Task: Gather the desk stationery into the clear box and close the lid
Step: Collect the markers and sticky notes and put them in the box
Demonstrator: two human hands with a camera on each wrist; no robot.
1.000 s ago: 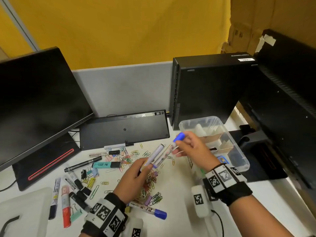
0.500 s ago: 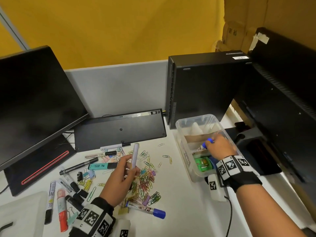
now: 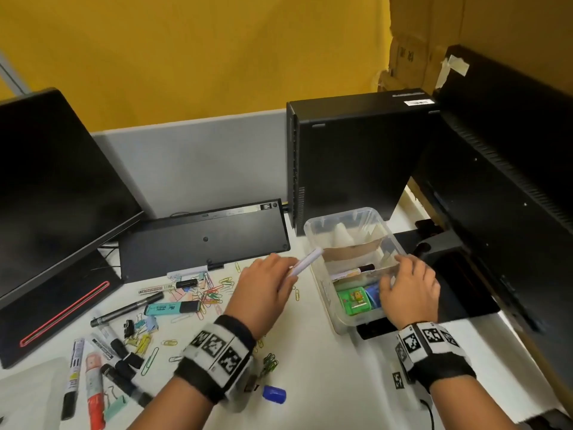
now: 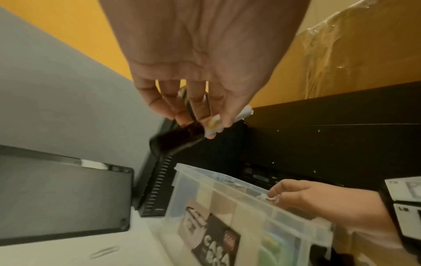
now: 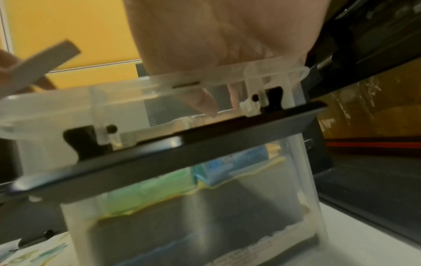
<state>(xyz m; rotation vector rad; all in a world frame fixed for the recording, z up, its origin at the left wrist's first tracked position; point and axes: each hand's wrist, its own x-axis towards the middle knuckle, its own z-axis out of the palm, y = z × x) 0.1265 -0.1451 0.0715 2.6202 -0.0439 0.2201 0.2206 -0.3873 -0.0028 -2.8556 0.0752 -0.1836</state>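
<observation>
Meanwhile left hand (image 3: 263, 290) holds marker (image 3: 305, 261) beside clear box (image 3: 322, 285).

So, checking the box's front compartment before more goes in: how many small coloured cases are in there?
2: a green case on the left and a blue case beside it on the right; the right hand may hide more.

The clear box (image 3: 313, 240) stands on the counter (image 3: 325, 367), just in front of the computer tower (image 3: 350, 156). Left of the box lie the keyboard (image 3: 201, 243) and scattered paper clips (image 3: 210, 294); farther left, the markers (image 3: 93, 377). Inside the box lies a marker (image 3: 361, 269).
</observation>
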